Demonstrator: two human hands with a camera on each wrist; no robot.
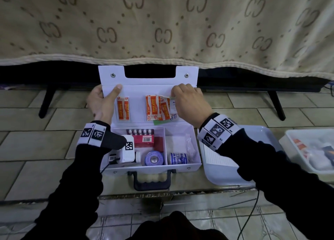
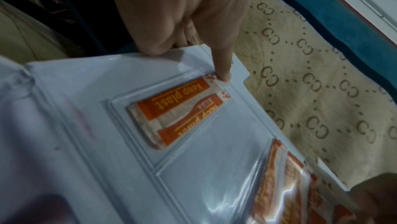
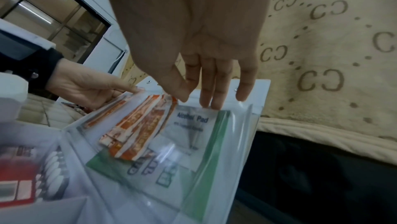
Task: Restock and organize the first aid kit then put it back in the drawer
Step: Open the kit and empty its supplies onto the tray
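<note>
The white first aid kit [image 1: 153, 168] lies open on the tiled floor with its lid [image 1: 144, 89] upright. My left hand [image 1: 108, 95] grips the lid's left edge, thumb [image 2: 223, 69] on the front and fingers behind. Orange plasters [image 1: 123, 110] sit in the left clear pocket, and more plasters [image 1: 155, 107] in the right one. My right hand [image 1: 178, 93] reaches to the top of the right pocket, its straight fingers [image 3: 212, 95] touching the top edge of an alcohol pad [image 3: 191, 122]. The tray holds a red box [image 1: 144, 140], a tape roll [image 1: 154, 159] and a bandage roll [image 1: 178, 158].
A clear plastic tray [image 1: 235, 174] with a lined sheet lies right of the kit. Farther right, a container [image 1: 310, 149] holds more supplies. A patterned beige blanket [image 1: 162, 22] hangs behind the lid, with black legs [image 1: 47, 100] under it. A cable [image 1: 253, 212] crosses the floor.
</note>
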